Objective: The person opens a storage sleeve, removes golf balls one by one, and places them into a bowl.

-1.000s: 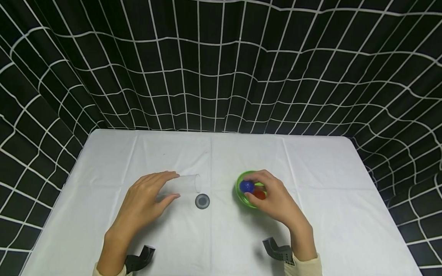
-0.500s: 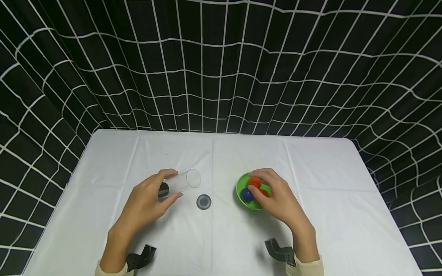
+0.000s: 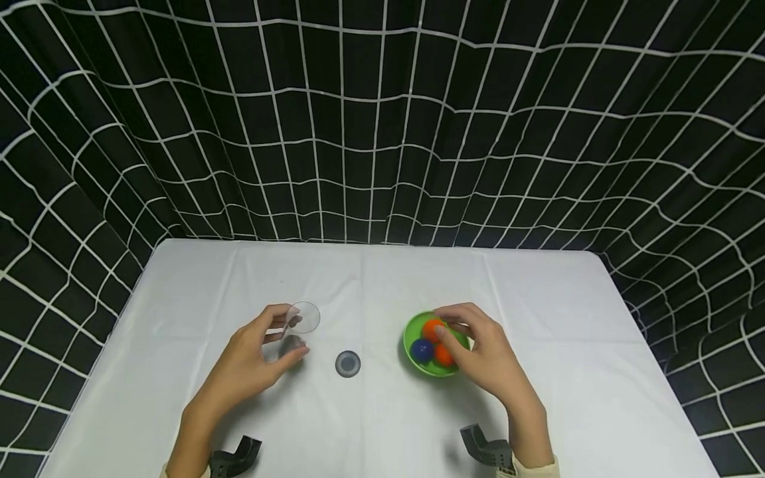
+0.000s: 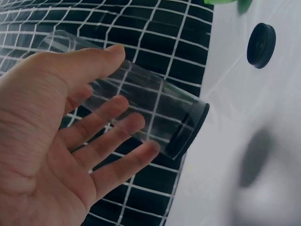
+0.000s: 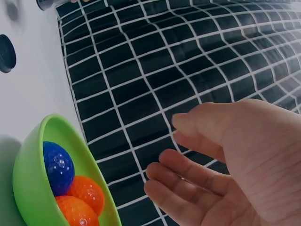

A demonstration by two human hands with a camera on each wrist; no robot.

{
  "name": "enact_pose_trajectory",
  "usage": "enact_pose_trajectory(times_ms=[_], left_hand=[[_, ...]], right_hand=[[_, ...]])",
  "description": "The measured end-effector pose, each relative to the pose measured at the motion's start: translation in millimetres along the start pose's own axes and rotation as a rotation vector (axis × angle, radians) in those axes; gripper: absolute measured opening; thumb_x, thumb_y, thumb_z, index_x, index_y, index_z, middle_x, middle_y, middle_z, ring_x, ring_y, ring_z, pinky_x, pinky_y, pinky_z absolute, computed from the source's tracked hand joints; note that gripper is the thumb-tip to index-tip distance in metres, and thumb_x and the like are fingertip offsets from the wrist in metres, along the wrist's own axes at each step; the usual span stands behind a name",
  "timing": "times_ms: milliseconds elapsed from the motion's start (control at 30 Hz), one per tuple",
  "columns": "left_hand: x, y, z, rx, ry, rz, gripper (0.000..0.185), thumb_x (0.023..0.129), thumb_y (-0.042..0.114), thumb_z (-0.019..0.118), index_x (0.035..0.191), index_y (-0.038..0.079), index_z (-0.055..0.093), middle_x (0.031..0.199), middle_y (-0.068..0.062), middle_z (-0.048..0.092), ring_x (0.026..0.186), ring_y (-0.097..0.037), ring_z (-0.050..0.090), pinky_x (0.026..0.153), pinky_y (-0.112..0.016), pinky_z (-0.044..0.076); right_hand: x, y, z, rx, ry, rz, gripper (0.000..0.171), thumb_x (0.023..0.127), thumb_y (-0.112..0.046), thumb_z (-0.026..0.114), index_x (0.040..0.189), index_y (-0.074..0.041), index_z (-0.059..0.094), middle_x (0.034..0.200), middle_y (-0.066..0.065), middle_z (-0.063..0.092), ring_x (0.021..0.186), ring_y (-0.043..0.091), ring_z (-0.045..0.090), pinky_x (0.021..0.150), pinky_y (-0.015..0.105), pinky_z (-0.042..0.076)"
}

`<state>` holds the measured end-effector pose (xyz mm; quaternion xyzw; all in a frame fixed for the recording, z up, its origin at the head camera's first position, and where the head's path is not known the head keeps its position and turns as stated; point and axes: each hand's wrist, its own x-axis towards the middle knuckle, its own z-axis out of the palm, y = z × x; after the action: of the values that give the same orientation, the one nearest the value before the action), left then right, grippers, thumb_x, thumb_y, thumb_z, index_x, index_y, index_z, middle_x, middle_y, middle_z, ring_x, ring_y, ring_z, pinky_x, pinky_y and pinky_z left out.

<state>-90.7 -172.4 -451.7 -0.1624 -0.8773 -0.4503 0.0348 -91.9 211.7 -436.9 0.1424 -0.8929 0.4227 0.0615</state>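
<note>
My left hand [image 3: 245, 365] holds a clear plastic tube [image 4: 162, 110] with a dark closed base. Thumb and fingers lie on either side of it, and its round open mouth points up and away. My right hand [image 3: 490, 352] hovers at the right side of a green bowl [image 3: 439, 371], fingers loosely bent and nothing between them. Inside the bowl lie a blue dimpled ball [image 5: 59, 167] and two orange balls, one farther back [image 3: 433, 329] and one nearer [image 3: 444, 356]. A round dark grey cap [image 3: 348, 364] lies on the table between the hands.
A white cloth covers the table [image 3: 358, 425]. Behind it and along both sides hangs a black curtain with a white grid [image 3: 382, 133]. Each wrist wears a dark camera mount, the left [image 3: 236, 458] and the right [image 3: 487, 448].
The right hand has let go of the blue ball, which now lies in the bowl with the orange ones. The left hand has tilted the clear tube from lying sideways towards upright.
</note>
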Motion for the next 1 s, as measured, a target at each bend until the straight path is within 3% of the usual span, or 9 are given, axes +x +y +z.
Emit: enact_pose_trajectory(times_ms=[133, 233, 400, 500, 633, 800, 1000], left_hand=[[1.1, -5.7, 2.3, -0.048, -0.004, -0.018, 0.057, 0.089, 0.016, 0.086, 0.138, 0.014, 0.057, 0.128, -0.002, 0.074, 0.123, -0.024, 0.070, 0.103, -0.040, 0.061], [1.8, -11.4, 4.4, -0.073, 0.008, -0.023, 0.056, 0.090, 0.015, 0.086, 0.138, 0.015, 0.056, 0.129, -0.004, 0.073, 0.124, -0.026, 0.069, 0.103, -0.041, 0.061], [0.6, -19.6, 8.0, -0.138, -0.016, -0.022, 0.055, 0.092, 0.014, 0.083, 0.139, 0.013, 0.053, 0.137, -0.010, 0.070, 0.131, -0.029, 0.067, 0.106, -0.043, 0.059], [0.1, -21.7, 7.8, -0.161, -0.025, -0.030, 0.056, 0.093, 0.013, 0.082, 0.140, 0.012, 0.051, 0.141, -0.011, 0.069, 0.135, -0.029, 0.066, 0.108, -0.043, 0.058], [2.5, -22.9, 6.2, -0.166, -0.029, -0.042, 0.057, 0.094, 0.014, 0.082, 0.141, 0.013, 0.050, 0.144, -0.009, 0.068, 0.138, -0.028, 0.064, 0.110, -0.045, 0.056], [5.2, -26.9, 4.5, -0.179, -0.036, -0.057, 0.057, 0.094, 0.013, 0.081, 0.142, 0.012, 0.050, 0.145, -0.010, 0.066, 0.140, -0.029, 0.062, 0.113, -0.048, 0.054], [5.9, -36.2, 7.0, -0.220, -0.050, -0.054, 0.055, 0.096, 0.012, 0.079, 0.142, 0.010, 0.049, 0.146, -0.014, 0.065, 0.141, -0.033, 0.060, 0.115, -0.052, 0.051]], right_hand=[[-0.4, 3.0, -5.1, 0.010, 0.036, 0.006, 0.039, 0.100, -0.009, 0.072, 0.138, -0.007, 0.063, 0.126, 0.015, 0.071, 0.118, 0.030, 0.072, 0.100, 0.046, 0.061], [0.0, 3.6, -6.9, 0.022, 0.043, 0.007, 0.038, 0.102, -0.012, 0.071, 0.138, -0.007, 0.062, 0.119, 0.015, 0.072, 0.114, 0.021, 0.072, 0.100, 0.042, 0.062], [-2.0, 5.5, -8.7, -0.011, 0.053, 0.008, 0.027, 0.101, -0.011, 0.071, 0.128, -0.008, 0.067, 0.104, 0.007, 0.071, 0.106, 0.003, 0.068, 0.096, 0.017, 0.059], [-2.1, 6.9, -10.7, -0.003, 0.070, -0.008, 0.025, 0.101, -0.009, 0.071, 0.126, -0.007, 0.068, 0.105, 0.007, 0.072, 0.106, 0.007, 0.070, 0.095, 0.007, 0.053], [-1.2, 7.8, -13.9, 0.027, 0.096, -0.015, 0.024, 0.100, -0.006, 0.071, 0.124, -0.006, 0.069, 0.111, 0.010, 0.074, 0.106, 0.006, 0.070, 0.095, 0.005, 0.052], [-1.0, 7.3, -15.2, 0.053, 0.096, 0.011, 0.023, 0.102, -0.008, 0.070, 0.125, -0.006, 0.070, 0.118, 0.011, 0.074, 0.106, -0.011, 0.063, 0.095, 0.004, 0.052], [-2.8, 8.4, -12.0, 0.057, 0.089, 0.029, 0.025, 0.103, -0.010, 0.069, 0.127, -0.007, 0.070, 0.121, 0.010, 0.074, 0.108, -0.012, 0.062, 0.095, 0.004, 0.052]])
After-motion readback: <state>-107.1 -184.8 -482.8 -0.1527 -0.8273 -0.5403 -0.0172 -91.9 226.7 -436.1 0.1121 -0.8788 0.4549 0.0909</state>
